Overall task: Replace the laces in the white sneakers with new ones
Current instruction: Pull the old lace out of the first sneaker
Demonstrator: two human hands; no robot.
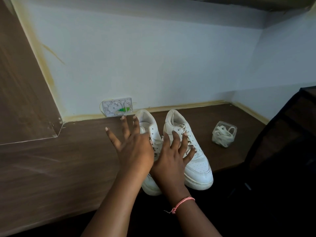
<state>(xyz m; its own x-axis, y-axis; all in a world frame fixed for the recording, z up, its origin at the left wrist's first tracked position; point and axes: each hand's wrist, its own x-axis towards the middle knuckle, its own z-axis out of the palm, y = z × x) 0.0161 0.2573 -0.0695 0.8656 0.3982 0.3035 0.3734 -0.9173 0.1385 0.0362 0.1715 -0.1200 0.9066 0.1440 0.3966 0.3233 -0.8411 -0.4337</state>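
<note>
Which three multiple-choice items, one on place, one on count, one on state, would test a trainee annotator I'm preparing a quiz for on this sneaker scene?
1. Where is the clear container of laces?
A. Right of both sneakers
B. Between them
C. Left of them

2. How many white sneakers are on the wooden surface?
A. One
B. Two
C. Three

3. The left hand is:
A. Gripping a lace
B. A fist
C. Open, fingers spread

Answers: 1 A, it stands apart beyond the right sneaker. 2 B, a pair side by side. 3 C, fingers splayed over the left sneaker.
</note>
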